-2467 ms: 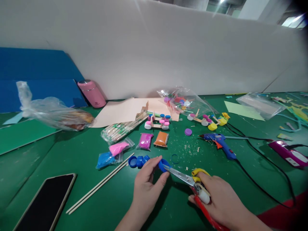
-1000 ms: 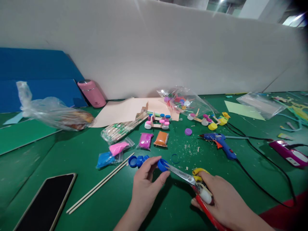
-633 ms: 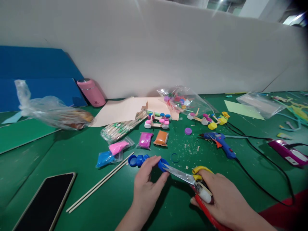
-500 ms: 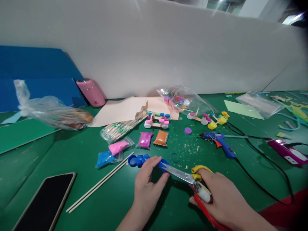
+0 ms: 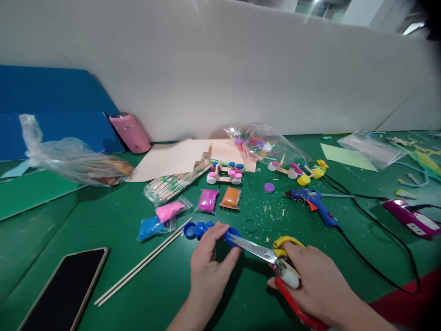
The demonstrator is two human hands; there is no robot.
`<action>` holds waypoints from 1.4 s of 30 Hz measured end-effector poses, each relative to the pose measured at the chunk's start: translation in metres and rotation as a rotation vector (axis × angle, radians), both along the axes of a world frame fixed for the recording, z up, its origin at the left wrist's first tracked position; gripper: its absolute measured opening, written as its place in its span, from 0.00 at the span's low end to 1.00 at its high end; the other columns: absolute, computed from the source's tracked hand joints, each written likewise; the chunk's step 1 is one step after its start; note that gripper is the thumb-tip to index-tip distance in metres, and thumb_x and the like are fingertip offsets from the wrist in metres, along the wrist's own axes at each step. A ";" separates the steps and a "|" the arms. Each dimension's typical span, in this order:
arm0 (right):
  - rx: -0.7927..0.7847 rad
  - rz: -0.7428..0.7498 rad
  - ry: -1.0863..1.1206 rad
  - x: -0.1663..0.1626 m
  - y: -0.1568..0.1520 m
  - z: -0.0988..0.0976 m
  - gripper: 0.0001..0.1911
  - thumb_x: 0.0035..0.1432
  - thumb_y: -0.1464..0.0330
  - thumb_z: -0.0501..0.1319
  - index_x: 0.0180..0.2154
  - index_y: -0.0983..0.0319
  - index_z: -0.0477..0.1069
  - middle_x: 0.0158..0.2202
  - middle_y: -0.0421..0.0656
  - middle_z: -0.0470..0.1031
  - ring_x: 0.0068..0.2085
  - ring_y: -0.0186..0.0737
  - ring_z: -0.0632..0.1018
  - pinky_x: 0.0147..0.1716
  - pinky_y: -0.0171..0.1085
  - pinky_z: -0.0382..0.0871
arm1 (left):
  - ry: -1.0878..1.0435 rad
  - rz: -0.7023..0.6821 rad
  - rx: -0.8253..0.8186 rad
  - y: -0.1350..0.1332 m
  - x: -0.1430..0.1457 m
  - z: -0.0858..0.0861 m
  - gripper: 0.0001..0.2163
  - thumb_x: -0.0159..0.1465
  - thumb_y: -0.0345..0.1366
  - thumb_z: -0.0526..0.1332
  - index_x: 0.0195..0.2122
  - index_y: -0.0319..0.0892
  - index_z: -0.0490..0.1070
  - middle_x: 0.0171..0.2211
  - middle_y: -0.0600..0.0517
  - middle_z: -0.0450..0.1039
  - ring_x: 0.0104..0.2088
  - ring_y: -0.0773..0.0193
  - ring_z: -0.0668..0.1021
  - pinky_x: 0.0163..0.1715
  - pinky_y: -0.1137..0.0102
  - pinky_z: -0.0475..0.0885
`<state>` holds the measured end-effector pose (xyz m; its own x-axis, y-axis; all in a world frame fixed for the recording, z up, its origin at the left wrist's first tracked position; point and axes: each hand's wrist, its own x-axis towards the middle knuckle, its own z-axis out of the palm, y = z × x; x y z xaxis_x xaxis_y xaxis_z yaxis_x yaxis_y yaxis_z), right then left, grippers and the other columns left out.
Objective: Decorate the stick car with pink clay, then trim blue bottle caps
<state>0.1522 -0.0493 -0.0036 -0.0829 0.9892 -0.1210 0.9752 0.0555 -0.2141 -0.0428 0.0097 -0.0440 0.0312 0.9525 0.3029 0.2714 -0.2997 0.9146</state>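
Between the thumb and fingers of my left hand (image 5: pixel 213 262) is a blue bottle cap (image 5: pixel 233 233), tilted with its hollow side showing. My right hand (image 5: pixel 317 280) grips scissors (image 5: pixel 257 248) with one yellow and one red handle. Their blade tip reaches into the cap; whether it pierces the plastic I cannot tell. Just left of the held cap, several more blue caps (image 5: pixel 190 231) lie on the green table. A thin blue ring (image 5: pixel 251 225) rests beyond the scissors. Two wooden sticks (image 5: pixel 143 262) lie side by side to the left of my left hand.
A blue glue gun (image 5: pixel 312 202) with a black cord lies at right. Clay packets in purple (image 5: pixel 207 200) and orange (image 5: pixel 230 197) sit ahead, near a small wheeled stick car (image 5: pixel 224 174). A phone (image 5: pixel 64 292) is at front left, and a pink flask (image 5: pixel 131 133) leans against the wall.
Both hands have shifted slightly left, carrying the cap and scissors along. The blade tip stays at the cap, and the things on the table have not moved.
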 end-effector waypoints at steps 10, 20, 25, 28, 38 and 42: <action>-0.028 -0.053 0.000 0.005 0.003 -0.003 0.18 0.49 0.49 0.53 0.26 0.58 0.60 0.22 0.40 0.70 0.24 0.45 0.72 0.21 0.35 0.53 | -0.194 0.023 -0.188 0.003 0.003 0.009 0.14 0.45 0.33 0.66 0.35 0.41 0.72 0.38 0.47 0.73 0.41 0.57 0.75 0.43 0.64 0.70; -0.127 -0.309 0.313 0.017 0.009 -0.023 0.17 0.50 0.50 0.53 0.31 0.57 0.62 0.26 0.40 0.72 0.25 0.40 0.72 0.21 0.34 0.58 | -0.679 -0.142 -0.626 0.007 0.006 0.023 0.13 0.47 0.31 0.65 0.35 0.40 0.71 0.24 0.53 0.74 0.25 0.68 0.77 0.30 0.74 0.70; -0.128 -0.322 0.332 0.015 0.008 -0.024 0.18 0.50 0.50 0.54 0.36 0.56 0.61 0.29 0.40 0.72 0.26 0.40 0.72 0.22 0.34 0.59 | -0.771 -0.204 -0.680 0.007 0.005 0.024 0.15 0.48 0.30 0.66 0.38 0.40 0.71 0.26 0.53 0.75 0.27 0.67 0.77 0.32 0.74 0.68; -0.122 -0.284 0.371 0.014 0.006 -0.020 0.17 0.51 0.51 0.53 0.36 0.56 0.60 0.28 0.39 0.71 0.25 0.39 0.71 0.22 0.34 0.59 | -0.820 -0.267 -0.696 0.008 0.004 0.024 0.15 0.47 0.30 0.66 0.38 0.41 0.70 0.28 0.53 0.75 0.28 0.66 0.77 0.32 0.74 0.68; -0.151 -0.191 0.349 0.005 0.006 -0.004 0.17 0.48 0.51 0.55 0.32 0.56 0.59 0.27 0.38 0.70 0.26 0.40 0.69 0.23 0.34 0.57 | -0.927 -0.398 -0.756 0.009 -0.003 0.023 0.13 0.49 0.31 0.65 0.37 0.39 0.69 0.31 0.48 0.75 0.30 0.65 0.76 0.35 0.73 0.67; -0.149 -0.172 0.351 0.005 0.006 -0.003 0.17 0.48 0.52 0.56 0.32 0.56 0.59 0.27 0.38 0.70 0.26 0.39 0.69 0.23 0.34 0.56 | -0.972 -0.461 -0.763 0.009 -0.003 0.023 0.13 0.51 0.31 0.64 0.38 0.38 0.69 0.33 0.47 0.75 0.31 0.65 0.76 0.37 0.72 0.66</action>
<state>0.1573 -0.0435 -0.0064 0.0202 0.9661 -0.2574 0.8341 -0.1582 -0.5285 -0.0461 0.0184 -0.0214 0.4729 0.8534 -0.2192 -0.5755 0.4875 0.6566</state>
